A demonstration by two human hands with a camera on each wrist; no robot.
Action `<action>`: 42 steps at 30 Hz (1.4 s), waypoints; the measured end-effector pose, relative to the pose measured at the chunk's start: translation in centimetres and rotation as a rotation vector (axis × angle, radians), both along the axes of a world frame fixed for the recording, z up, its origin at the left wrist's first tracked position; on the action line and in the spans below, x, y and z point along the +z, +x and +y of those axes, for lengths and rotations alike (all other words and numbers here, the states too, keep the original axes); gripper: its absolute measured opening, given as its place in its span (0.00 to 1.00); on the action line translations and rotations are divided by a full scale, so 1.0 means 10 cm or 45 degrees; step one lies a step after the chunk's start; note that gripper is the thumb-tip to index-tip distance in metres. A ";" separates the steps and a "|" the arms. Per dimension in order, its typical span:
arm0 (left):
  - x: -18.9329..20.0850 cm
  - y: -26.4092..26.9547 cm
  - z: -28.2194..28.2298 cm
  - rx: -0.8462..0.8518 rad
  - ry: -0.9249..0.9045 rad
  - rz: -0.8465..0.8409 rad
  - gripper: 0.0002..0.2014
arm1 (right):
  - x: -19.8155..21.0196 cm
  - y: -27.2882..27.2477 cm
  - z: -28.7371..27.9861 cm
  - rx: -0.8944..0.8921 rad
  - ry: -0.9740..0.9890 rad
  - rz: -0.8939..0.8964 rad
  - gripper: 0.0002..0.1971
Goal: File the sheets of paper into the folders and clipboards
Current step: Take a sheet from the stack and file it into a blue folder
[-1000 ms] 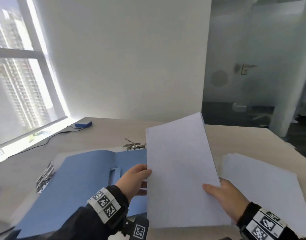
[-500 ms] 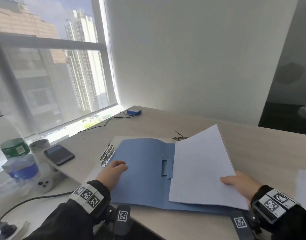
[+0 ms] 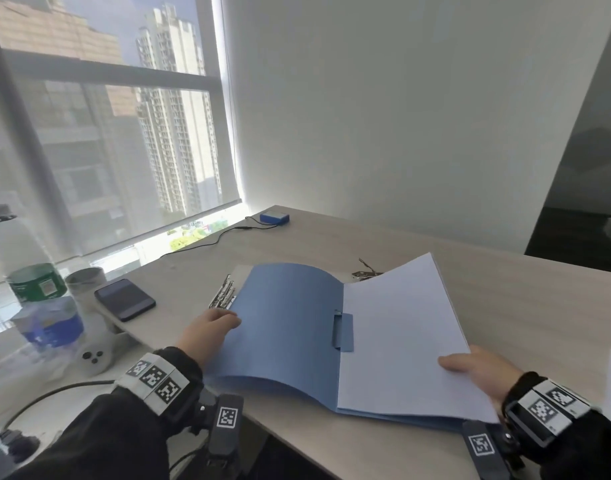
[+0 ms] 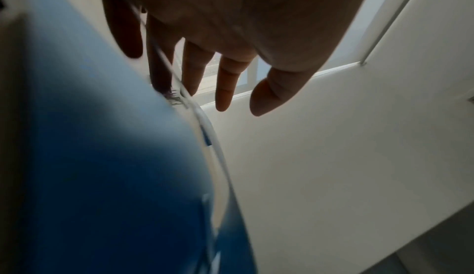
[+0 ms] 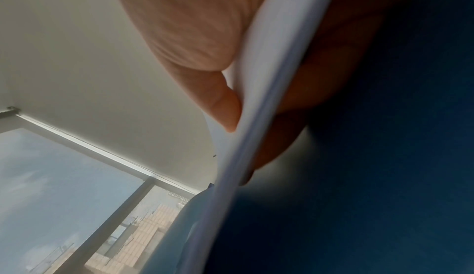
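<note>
Currently: right hand (image 3: 477, 370) fingers (image 5: 218, 104) pinched sheets (image 3: 401, 341) at near corner, prob. to seat them on folder's (image 3: 286, 323) right half. Left hand (image 3: 207, 332) fingers (image 4: 225, 87) straight, spread, touching folder's left edge w/o gripping, likely steadying the bowed cover. Folder lay open on tabletop (image 3: 522, 306); phone (image 3: 124, 299), bottles to left.

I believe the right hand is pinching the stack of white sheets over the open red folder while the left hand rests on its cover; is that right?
Only the colour is wrong: the head view shows the folder is blue. The right hand does pinch the white sheets, and the left hand rests on its cover.
</note>
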State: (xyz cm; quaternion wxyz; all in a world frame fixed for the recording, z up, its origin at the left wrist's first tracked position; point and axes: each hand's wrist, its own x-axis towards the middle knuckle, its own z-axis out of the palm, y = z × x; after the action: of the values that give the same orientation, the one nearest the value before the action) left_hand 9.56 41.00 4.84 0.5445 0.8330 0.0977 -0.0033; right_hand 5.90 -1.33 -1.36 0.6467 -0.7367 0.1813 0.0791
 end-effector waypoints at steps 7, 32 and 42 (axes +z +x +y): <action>0.70 -0.24 -0.21 -0.326 -0.824 -0.158 0.17 | 0.06 -0.05 0.06 -0.085 -0.004 0.023 0.18; -0.24 -0.07 -1.65 -0.332 -0.577 0.471 0.12 | 0.06 -0.39 -0.11 -0.369 0.061 -0.057 0.06; -0.36 -0.12 -1.64 -0.445 -0.814 0.230 0.32 | 0.13 -0.48 -0.16 -0.295 -0.184 -0.174 0.16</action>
State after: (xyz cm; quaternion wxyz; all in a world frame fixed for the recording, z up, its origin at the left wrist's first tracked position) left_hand 8.36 24.57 1.27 0.7576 0.6213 -0.0043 -0.1999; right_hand 1.12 -2.88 -0.07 0.6075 -0.7592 0.2259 -0.0599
